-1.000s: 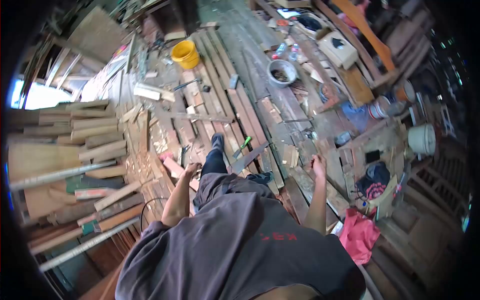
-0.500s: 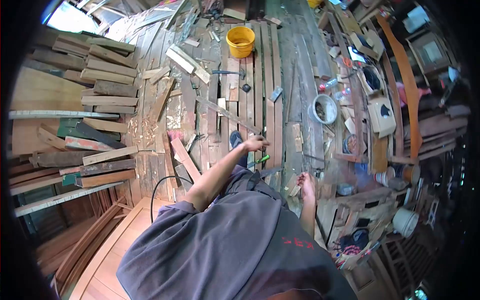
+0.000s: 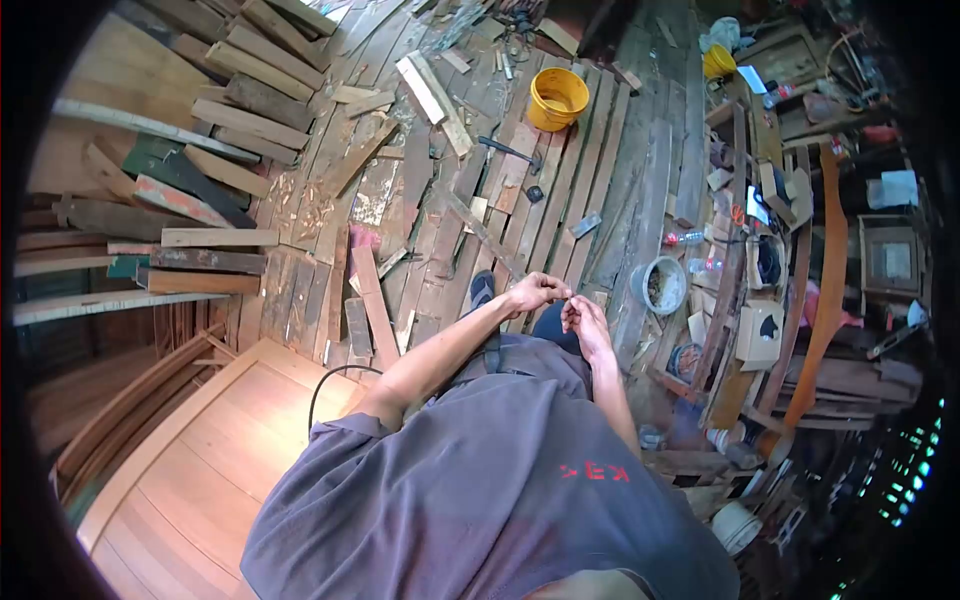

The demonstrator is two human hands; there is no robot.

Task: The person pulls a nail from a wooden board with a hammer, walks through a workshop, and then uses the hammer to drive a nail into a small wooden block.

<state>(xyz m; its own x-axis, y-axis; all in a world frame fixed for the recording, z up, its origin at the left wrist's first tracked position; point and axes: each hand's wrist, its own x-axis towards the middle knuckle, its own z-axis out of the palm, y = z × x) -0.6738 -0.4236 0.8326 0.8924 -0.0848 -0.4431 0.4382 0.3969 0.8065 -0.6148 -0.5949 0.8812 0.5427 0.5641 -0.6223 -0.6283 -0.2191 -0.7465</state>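
In front of my body, my left hand [image 3: 537, 293] and my right hand [image 3: 585, 322] come together with their fingertips almost touching. Fingers of both are bent into a pinch. Whatever lies between them is too small to make out. Beneath the left hand, a long thin wooden strip [image 3: 470, 226] slants across the floorboards, its near end by the fingers. My sandalled foot [image 3: 483, 289] shows just left of that hand. Farther ahead a hammer [image 3: 512, 153] lies on the boards, with a small black object [image 3: 535, 194] and a grey block [image 3: 586, 225] nearby.
A yellow bucket [image 3: 557, 100] stands ahead on the planks. To the right are a grey bucket [image 3: 662, 286] and a cluttered wooden rack [image 3: 738, 270]. Stacked timber [image 3: 255, 135] fills the left side, above a wooden panel [image 3: 200, 440]. A black cable [image 3: 325, 380] loops by my left arm.
My hands, apart before, have come together at the fingertips; the right moved up and left. My view has turned, and the green-handled tool by my legs no longer shows.
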